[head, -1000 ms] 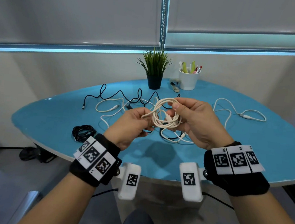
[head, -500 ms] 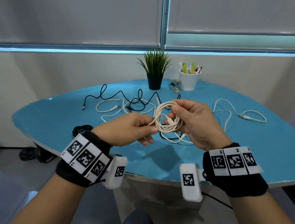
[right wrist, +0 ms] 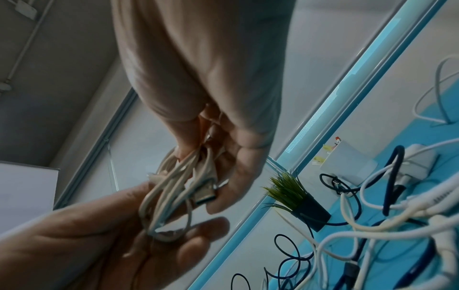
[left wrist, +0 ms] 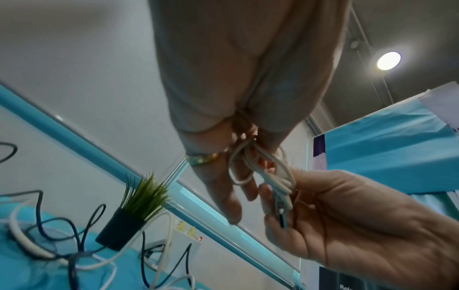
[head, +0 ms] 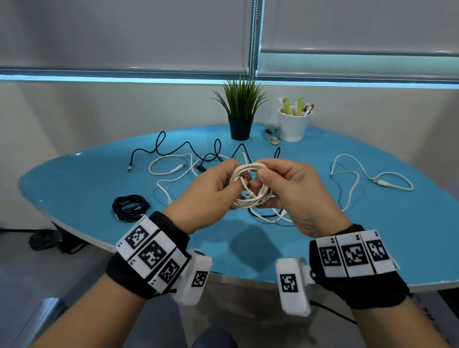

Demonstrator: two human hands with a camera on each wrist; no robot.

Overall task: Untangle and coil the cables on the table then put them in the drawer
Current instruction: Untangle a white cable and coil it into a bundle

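A white cable wound into a small coil (head: 249,187) hangs in the air over the near middle of the blue table (head: 424,230). My right hand (head: 262,176) pinches the coil's top loops between thumb and fingers. My left hand (head: 236,181) grips the coil's left side, with fingers curled through its loops. The left wrist view shows the coil (left wrist: 263,172) between both hands, and the right wrist view shows its metal USB plug (right wrist: 205,196) against my right fingers. No drawer is in view.
On the table lie a coiled black cable (head: 130,207) at the near left, a loose black cable (head: 186,148) and a loose white cable (head: 168,169) behind my hands, and another white cable (head: 370,179) at the right. A potted plant (head: 241,111) and a white pen cup (head: 294,124) stand at the back.
My left hand has turned and closed in on the coil, its fingers now hooked through the loops. My right hand has kept its hold and barely moved.
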